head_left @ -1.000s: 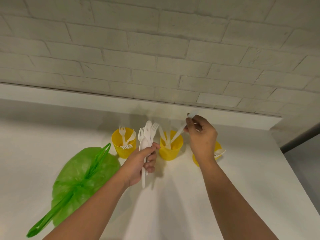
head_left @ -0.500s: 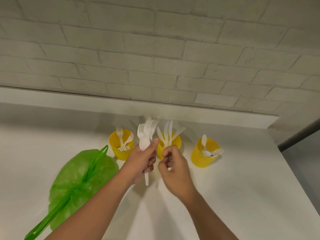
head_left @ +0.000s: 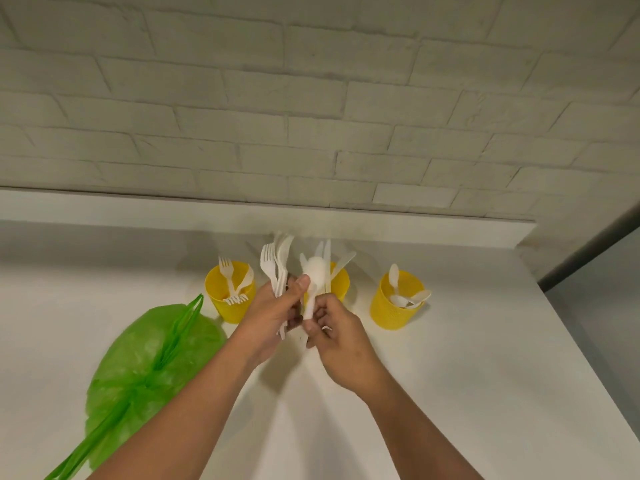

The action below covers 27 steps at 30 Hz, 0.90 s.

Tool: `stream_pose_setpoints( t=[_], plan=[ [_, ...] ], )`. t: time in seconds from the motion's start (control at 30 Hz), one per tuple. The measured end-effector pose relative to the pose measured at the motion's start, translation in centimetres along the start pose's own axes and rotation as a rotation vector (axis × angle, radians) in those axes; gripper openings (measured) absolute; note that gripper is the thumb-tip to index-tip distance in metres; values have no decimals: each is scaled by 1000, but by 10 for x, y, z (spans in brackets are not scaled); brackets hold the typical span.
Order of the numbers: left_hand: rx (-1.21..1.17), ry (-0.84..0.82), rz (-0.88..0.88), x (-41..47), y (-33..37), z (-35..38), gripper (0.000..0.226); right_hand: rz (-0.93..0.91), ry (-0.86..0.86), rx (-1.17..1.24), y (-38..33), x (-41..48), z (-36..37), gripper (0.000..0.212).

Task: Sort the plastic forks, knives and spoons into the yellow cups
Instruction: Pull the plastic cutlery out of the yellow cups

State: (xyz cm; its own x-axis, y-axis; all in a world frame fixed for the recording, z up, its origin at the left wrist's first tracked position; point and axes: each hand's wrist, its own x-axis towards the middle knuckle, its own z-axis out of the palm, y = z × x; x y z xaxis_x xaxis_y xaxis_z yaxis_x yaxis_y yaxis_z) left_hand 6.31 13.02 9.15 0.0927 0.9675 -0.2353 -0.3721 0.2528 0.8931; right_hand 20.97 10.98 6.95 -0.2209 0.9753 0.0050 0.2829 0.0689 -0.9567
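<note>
Right hand (head_left: 343, 337) moved up to the cutlery bundle (head_left: 273, 265), now pinches one spoon (head_left: 316, 273) by its handle. Left hand (head_left: 273, 310) fingers curl round that bundle. Both hide part of middle cup (head_left: 341, 285); green bag (head_left: 152, 355) lies left of fork cup (head_left: 221, 306).

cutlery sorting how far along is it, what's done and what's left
Done: forks stand in the left cup, knives in the middle cup, spoons in the right cup. In hand: the right hand pinches a spoon by its handle. To go: the bundle of forks and other pieces that the left hand grips; the green bag may hold more, I cannot tell.
</note>
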Motion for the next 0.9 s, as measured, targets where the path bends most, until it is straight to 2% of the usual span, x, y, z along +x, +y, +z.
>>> stream_pose_setpoints(
  t=[0.1, 0.2, 0.27, 0.37, 0.43, 0.53, 0.6, 0.73, 0.83, 0.9],
  plan=[
    [-114, -23, -69, -1, 3, -7, 31, 21, 139, 15, 2, 7, -14, 11],
    [-126, -68, -108, -6, 8, -3, 14, 94, 219, 141, -7, 19, -24, 15],
    [-133, -105, -127, -8, 9, -1, 7, 133, 197, 270, -13, 26, -26, 13],
    [-129, -163, -174, -10, 9, 1, 37, 170, 192, 438, -20, 33, -21, 14],
    [-110, -220, -191, -12, 12, 3, 41, 181, 187, 482, -26, 36, -16, 9],
    [-119, -310, -201, -12, 15, 4, 42, 192, 149, 435, -29, 40, -10, 32],
    [-143, -333, -224, -10, 16, 3, 45, 216, 113, 509, -34, 42, -8, 36],
    [-146, -308, -265, -10, 18, 0, 41, 206, -28, 617, -43, 39, -11, 35],
    [-112, -245, -319, -10, 19, 1, 31, 135, -106, 512, -39, 37, -13, 6],
    [-56, -184, -313, -8, 17, 1, 28, 106, -86, 426, -33, 36, -14, 9]
  ],
)
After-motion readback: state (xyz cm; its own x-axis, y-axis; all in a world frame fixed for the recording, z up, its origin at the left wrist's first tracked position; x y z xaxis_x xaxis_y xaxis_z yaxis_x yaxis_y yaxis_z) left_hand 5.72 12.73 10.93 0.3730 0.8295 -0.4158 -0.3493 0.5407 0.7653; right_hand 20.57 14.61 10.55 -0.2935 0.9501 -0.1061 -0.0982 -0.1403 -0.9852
